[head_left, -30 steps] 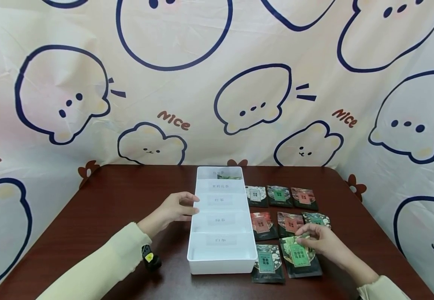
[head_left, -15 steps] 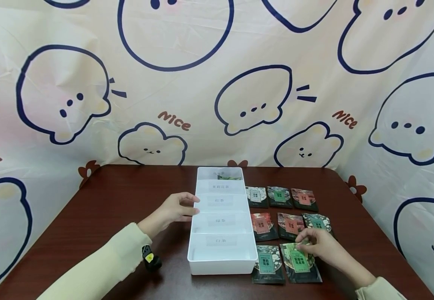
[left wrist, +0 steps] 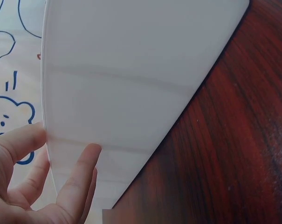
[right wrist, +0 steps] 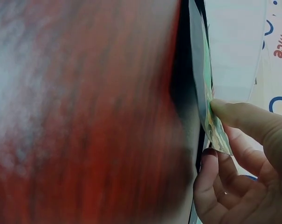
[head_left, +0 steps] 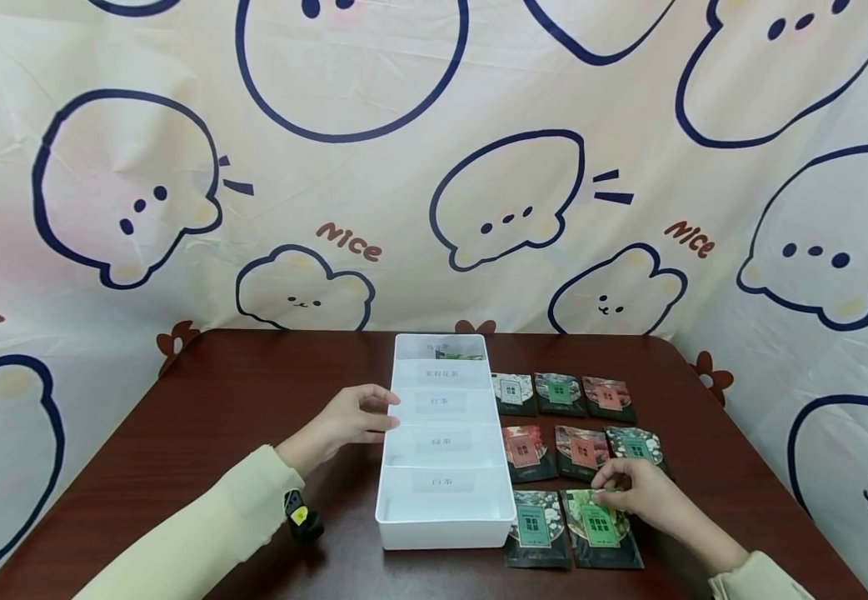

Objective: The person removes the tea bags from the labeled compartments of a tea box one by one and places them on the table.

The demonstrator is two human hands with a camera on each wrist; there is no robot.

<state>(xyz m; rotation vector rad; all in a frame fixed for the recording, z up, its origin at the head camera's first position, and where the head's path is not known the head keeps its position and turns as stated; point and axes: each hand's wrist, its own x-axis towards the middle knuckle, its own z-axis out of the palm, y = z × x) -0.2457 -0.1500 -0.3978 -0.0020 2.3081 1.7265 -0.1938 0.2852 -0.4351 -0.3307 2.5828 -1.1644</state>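
Note:
A long white box point(head_left: 445, 533) with several labelled compartments stands mid-table, and a green packet point(head_left: 458, 355) shows in its farthest one. My left hand point(head_left: 347, 417) touches the box's left side, fingertips at the rim and against the outer wall point(left wrist: 117, 107). To the right of the box, my right hand point(head_left: 632, 486) pinches the top edge of a green-and-black tea sachet point(head_left: 601, 529). In the right wrist view the thumb lies on the sachet's point(right wrist: 208, 107) front, with fingers behind it.
A white-flowered sachet point(head_left: 537, 533) lies left of the pinched one. Behind them are rows of more sachets, among them a red one point(head_left: 527, 450) and a teal one point(head_left: 638, 443). A patterned cloth point(head_left: 404, 192) hangs behind the brown table point(head_left: 254, 375).
My right hand has moved slightly nearer to me with the green sachet, which now appears lower, level with its neighbour. The left hand and box look still.

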